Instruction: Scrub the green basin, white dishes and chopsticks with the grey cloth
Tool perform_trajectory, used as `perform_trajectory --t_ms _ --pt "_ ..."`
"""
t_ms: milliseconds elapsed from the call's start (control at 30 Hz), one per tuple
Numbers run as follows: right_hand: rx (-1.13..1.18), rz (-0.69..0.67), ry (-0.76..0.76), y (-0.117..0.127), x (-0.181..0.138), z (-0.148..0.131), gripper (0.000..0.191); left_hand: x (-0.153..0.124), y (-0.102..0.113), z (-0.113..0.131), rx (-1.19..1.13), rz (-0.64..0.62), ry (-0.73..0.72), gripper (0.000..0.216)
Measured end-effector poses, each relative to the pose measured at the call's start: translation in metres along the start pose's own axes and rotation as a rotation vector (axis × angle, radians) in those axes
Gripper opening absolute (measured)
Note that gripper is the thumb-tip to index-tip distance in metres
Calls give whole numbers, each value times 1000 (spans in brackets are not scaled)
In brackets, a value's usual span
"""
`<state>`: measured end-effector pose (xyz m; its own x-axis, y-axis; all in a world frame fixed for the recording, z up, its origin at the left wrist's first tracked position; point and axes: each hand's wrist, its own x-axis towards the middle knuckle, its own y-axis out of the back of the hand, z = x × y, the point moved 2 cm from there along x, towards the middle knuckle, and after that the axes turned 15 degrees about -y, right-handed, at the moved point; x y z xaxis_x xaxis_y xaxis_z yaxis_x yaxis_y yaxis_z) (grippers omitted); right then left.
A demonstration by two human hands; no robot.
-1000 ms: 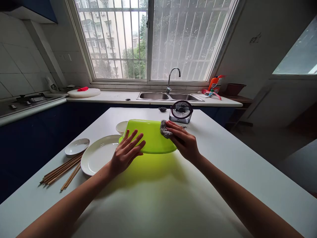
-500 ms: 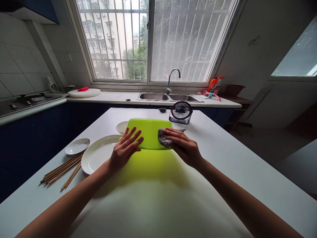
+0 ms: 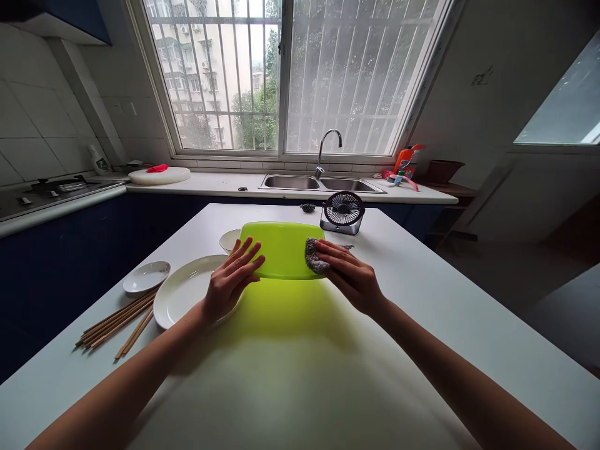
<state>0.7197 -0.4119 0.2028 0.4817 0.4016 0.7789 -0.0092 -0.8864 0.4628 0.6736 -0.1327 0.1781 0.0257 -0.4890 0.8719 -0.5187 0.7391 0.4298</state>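
Observation:
A lime green rectangular tray (image 3: 282, 249) is held tilted up off the white table (image 3: 422, 294), its underside facing me. My left hand (image 3: 229, 280) lies with spread fingers against the tray's left part, steadying it. My right hand (image 3: 349, 275) presses a grey scrubbing cloth (image 3: 313, 256) against the tray's right edge, fingers closed over the cloth.
Left of the tray lie a large white plate (image 3: 185, 289), a small white dish (image 3: 146, 277), a small bowl (image 3: 229, 239) and several wooden chopsticks (image 3: 117, 320). A small black desk fan (image 3: 343, 212) stands behind the tray. The sink (image 3: 321, 183) and counter run under the window.
The tray has tipped up more steeply and moved a little away from me. Both hands followed it; the cloth has stayed on the tray's right edge, shifting only slightly.

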Motion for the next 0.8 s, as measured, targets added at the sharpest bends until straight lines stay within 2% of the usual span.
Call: perform_trajectory --t_ms 100,267,367,467,633,800 --pt "-70 -43 74 0 -9 -6 46 1 0 -2 -19 6 -4 46" --pt "-205 82 192 -4 -14 -4 49 1 2 -4 -40 -3 2 46" --pt "-255 89 260 -6 -14 -3 48 5 6 -4 -33 -55 4 46" --pt "-313 70 276 -5 -12 -5 48 13 9 0 75 -146 -2 44" --pt "-342 58 289 -3 -9 -16 46 27 4 15 400 -252 -36 54" --pt "-343 13 321 -8 -9 -27 42 34 -5 28 475 -352 -89 60"
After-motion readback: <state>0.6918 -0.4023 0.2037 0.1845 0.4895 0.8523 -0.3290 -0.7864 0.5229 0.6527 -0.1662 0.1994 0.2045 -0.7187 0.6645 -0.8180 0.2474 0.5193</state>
